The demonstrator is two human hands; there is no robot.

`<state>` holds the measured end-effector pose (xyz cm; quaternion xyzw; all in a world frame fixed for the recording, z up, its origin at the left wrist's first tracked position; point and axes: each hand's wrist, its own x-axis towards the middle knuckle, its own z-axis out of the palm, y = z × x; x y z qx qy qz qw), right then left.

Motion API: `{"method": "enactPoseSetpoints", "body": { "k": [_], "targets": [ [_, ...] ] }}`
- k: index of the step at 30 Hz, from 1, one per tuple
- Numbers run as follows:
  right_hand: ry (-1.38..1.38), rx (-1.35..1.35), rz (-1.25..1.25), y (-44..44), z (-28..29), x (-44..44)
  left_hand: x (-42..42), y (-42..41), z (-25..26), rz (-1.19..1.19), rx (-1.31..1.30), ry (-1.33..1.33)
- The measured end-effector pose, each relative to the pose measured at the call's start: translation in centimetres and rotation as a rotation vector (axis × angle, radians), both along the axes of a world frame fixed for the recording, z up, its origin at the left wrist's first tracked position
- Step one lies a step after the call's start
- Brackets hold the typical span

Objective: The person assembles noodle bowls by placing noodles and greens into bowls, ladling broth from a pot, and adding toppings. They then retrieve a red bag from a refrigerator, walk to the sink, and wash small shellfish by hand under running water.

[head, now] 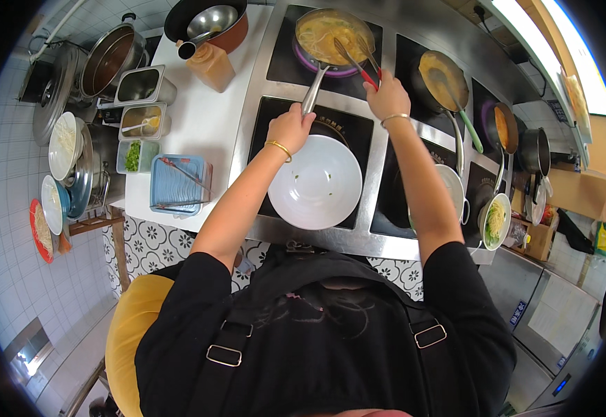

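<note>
My left hand [290, 128] grips the metal handle [313, 95] of a pan [329, 34] on the far burner. Noodles in a yellowish broth fill this pan. In my right hand [390, 97] is a pair of red-handled tongs [368, 79]; its slotted brown heads are apart and dip into the noodles at the pan's right side. Nearer to me, below my left hand, stands a large white bowl [314, 182] with a few green bits on its inner wall. It rests on the front cooktop and holds no food otherwise.
On the right are a pan with a green-handled ladle [470, 130], a smaller pan [502, 127] and a bowl of noodles and greens [496, 221]. The white counter [209, 109] at left bears a sauce bottle [211, 65], metal containers [144, 120] and a blue-lidded box [178, 182].
</note>
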<state>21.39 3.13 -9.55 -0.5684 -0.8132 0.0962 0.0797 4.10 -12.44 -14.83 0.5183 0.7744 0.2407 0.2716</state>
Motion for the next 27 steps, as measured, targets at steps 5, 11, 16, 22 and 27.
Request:
{"method": "enactPoseSetpoints", "body": {
  "k": [5, 11, 16, 22, 27],
  "targets": [
    [0.212, -0.003, -0.069, -2.5, -1.1, 0.9, 0.0, 0.0, -0.1, 0.006, -0.014, -0.075],
    [0.658, -0.068, -0.128, -12.9, -4.1, 6.0, -0.4, -7.2, 5.5, 0.234, 0.502, -0.395],
    [0.351, -0.278, -0.192, -20.8, -5.8, 11.2, -0.7, -17.6, 8.3, -0.069, -0.343, -0.924],
    [0.047, -0.521, 0.032, -19.0, -3.0, 14.0, 7.4, -23.8, 5.3, -0.392, -0.662, -0.336],
    [0.359, 0.350, 0.051, -4.9, 3.0, 20.4, 13.9, -23.7, 6.1, -0.211, -0.469, -0.217]
  ]
}}
